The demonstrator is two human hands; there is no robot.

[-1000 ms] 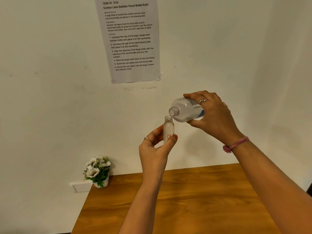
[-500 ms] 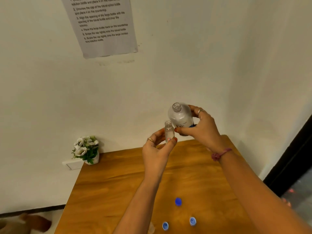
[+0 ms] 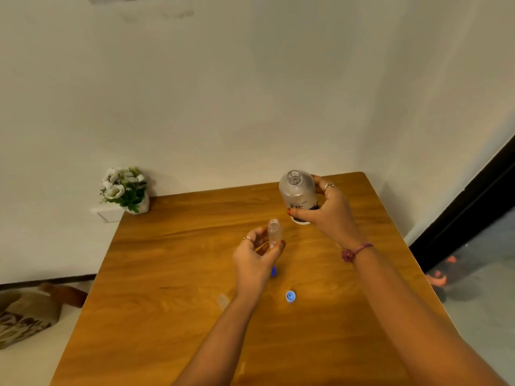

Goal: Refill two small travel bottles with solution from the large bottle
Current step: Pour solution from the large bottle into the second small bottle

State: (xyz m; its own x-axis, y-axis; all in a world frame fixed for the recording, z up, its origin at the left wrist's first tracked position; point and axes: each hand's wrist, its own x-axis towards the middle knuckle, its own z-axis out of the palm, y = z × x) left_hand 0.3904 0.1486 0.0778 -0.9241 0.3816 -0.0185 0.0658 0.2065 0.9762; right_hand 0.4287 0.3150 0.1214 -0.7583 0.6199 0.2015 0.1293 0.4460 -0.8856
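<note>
My right hand (image 3: pixel 327 215) grips the large clear bottle (image 3: pixel 297 195), which is upright, uncapped, and at or just above the wooden table (image 3: pixel 172 274) near its far right. My left hand (image 3: pixel 255 259) holds a small uncapped travel bottle (image 3: pixel 274 232) upright between thumb and fingers, over the table's middle. A blue cap (image 3: pixel 290 296) lies open side up on the table near my left wrist. Another blue cap (image 3: pixel 274 271) peeks out beside my left hand, mostly hidden.
A small pot of white flowers (image 3: pixel 125 190) stands at the table's far left corner against the wall. A bag (image 3: pixel 25 313) lies on the floor to the left. The table's right edge borders a dark door frame (image 3: pixel 459 213).
The large bottle went from tilted over the travel bottle to upright and came down toward the table. Both hands lowered and moved apart. The view tipped downward, showing the table and caps.
</note>
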